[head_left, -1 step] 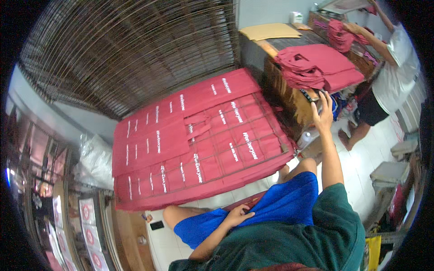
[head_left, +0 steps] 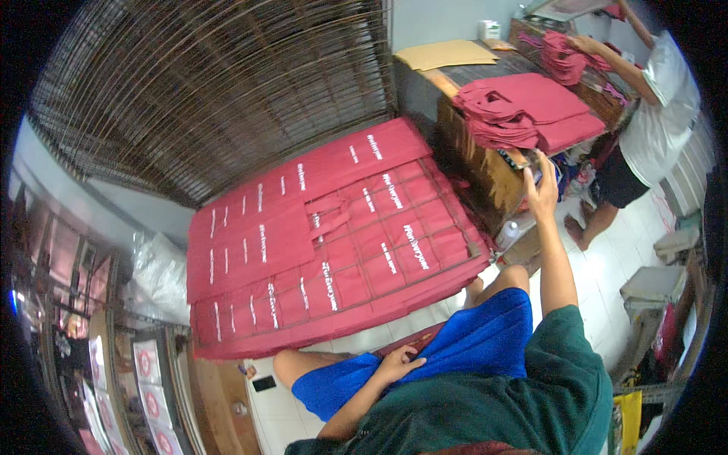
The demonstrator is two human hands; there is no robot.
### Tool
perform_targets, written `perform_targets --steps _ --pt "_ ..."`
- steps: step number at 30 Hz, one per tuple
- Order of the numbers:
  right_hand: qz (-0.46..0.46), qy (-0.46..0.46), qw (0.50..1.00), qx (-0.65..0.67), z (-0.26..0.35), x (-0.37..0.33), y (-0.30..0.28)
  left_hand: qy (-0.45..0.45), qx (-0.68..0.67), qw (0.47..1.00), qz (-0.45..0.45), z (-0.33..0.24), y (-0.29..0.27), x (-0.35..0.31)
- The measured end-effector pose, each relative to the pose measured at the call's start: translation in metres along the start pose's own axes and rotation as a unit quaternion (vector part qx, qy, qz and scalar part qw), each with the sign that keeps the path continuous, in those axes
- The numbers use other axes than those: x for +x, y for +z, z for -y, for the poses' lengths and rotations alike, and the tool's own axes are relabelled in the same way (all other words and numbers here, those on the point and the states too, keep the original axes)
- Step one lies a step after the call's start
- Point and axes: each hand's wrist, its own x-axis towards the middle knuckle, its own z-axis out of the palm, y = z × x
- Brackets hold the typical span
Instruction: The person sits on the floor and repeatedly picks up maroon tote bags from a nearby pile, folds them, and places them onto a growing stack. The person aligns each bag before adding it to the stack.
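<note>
My left hand [head_left: 399,365] lies loosely on the lap of my blue shorts [head_left: 470,334], its fingers a little bent and apart, holding nothing I can see. My right hand [head_left: 541,189] is raised at the near corner of the wooden table [head_left: 481,167], thumb and fingers apart. By its fingertips, at the table edge, is a small dark thing I cannot make out. Just beyond lies a stack of red fabric bags [head_left: 557,106] with cut-out handles. Left of my knees, more red bags with white print cover a wide low stack [head_left: 341,250], with a metal grid frame lying over part of it.
A person in a white shirt [head_left: 660,114] handles red fabric [head_left: 565,61] at the table's far end. Yellowish sheets [head_left: 447,53] lie on the table. Behind the stack leans a large wire rack [head_left: 227,91]. A phone-like dark slab [head_left: 264,383] is on the floor, beside shelves with printed frames [head_left: 148,360].
The whole view shifts very slightly. My right hand's fingers bend in a little at the table corner; my left hand stays in place.
</note>
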Motion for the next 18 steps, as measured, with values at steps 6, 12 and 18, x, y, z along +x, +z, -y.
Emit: perform_targets --steps 6,12,18 --pt "-0.158 0.159 0.972 0.071 -0.042 0.09 -0.024 -0.003 -0.027 1.0 -0.012 0.022 0.004 0.011" --pt "-0.218 0.262 0.923 0.177 -0.121 0.184 -0.007 -0.023 -0.04 0.999 -0.026 0.005 0.001 0.009" --pt "-0.167 0.335 0.692 0.618 -0.083 0.202 0.007 -0.038 -0.06 0.996 -0.057 0.02 0.005 0.006"
